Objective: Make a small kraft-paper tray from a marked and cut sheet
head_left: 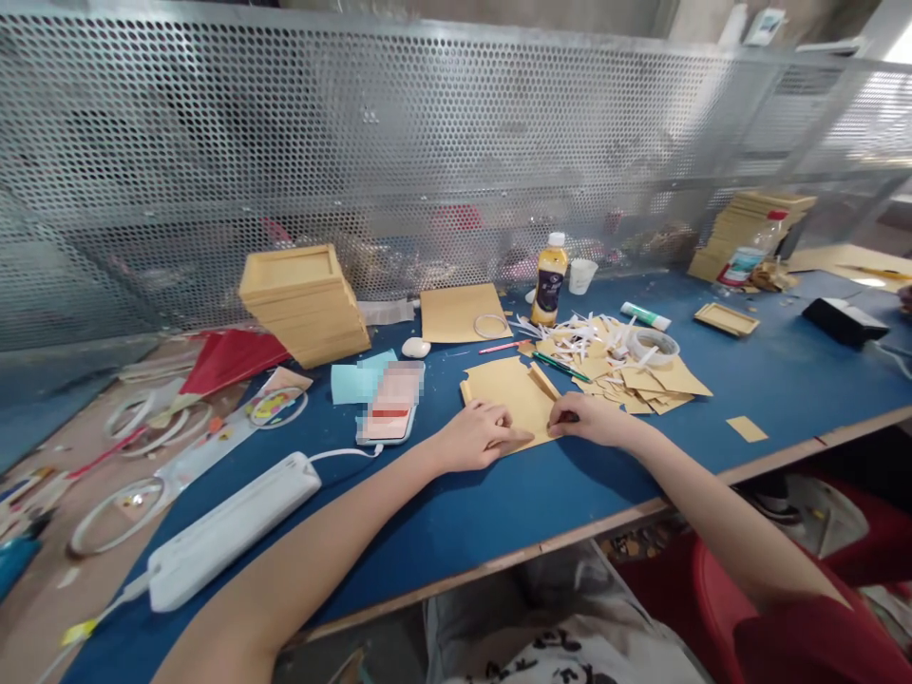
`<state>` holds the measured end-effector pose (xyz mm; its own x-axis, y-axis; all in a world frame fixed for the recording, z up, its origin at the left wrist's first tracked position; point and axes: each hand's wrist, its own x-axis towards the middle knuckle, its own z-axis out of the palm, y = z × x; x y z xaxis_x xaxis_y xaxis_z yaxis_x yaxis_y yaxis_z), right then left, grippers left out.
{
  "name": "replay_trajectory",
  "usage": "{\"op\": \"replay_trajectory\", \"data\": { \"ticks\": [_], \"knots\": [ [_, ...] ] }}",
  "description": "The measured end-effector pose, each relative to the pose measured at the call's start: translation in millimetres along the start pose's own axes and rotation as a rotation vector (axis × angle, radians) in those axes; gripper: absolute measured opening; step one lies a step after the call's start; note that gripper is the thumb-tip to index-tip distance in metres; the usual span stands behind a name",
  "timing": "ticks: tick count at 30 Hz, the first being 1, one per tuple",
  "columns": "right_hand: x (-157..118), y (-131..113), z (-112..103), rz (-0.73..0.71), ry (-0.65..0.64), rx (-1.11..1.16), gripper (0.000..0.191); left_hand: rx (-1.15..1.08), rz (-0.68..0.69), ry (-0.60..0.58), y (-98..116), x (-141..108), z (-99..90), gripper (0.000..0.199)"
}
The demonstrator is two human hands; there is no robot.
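A tan sheet of card (507, 391) lies on the blue table, with narrow strips folded up along its left and right sides. My left hand (476, 437) rests on the sheet's lower left part, its fingers stretched toward the near edge. At the lower right corner, the fingers of my right hand (579, 420) are pinched together on the folded side strip (544, 382). A green pen (561, 368) and a pink pencil (504, 347) lie just behind the sheet.
Paper scraps and a tape roll (654, 348) lie right of the sheet, a bottle (549, 282) behind. Leftward are a phone (390, 408), a power strip (235, 532) and stacked card trays (306, 309). Part of another person's hand (904, 300) shows at far right.
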<state>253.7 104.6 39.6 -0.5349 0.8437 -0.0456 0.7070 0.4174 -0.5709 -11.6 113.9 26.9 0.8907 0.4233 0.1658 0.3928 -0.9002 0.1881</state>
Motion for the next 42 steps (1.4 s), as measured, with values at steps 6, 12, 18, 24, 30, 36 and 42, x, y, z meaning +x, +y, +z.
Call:
{"op": "replay_trajectory", "data": {
  "ticks": [6,12,18,24,30,36,42],
  "knots": [
    [-2,2,4,-0.014,0.025,0.045,0.017,-0.026,0.028,-0.035,-5,0,-0.8,0.034],
    [-10,1,-11,0.042,0.135,0.090,0.027,-0.025,0.030,-0.056,-5,0,-2.7,0.041],
    [-32,26,-35,0.345,0.290,0.017,0.029,-0.014,0.021,-0.066,-3,2,-4.5,0.048],
    [-44,43,-29,0.476,0.217,-0.125,0.017,-0.043,-0.043,-0.078,3,1,-6.0,0.047],
    [-41,37,-28,0.503,0.153,-0.101,0.019,-0.048,-0.106,-0.079,5,0,-2.8,0.048],
    [-32,38,-10,0.436,0.237,-0.039,0.013,0.037,-0.072,-0.027,7,-1,-1.9,0.043],
    [-23,55,10,0.341,0.503,0.189,0.020,0.077,-0.048,0.054,-1,-3,11.7,0.033]
  ]
}}
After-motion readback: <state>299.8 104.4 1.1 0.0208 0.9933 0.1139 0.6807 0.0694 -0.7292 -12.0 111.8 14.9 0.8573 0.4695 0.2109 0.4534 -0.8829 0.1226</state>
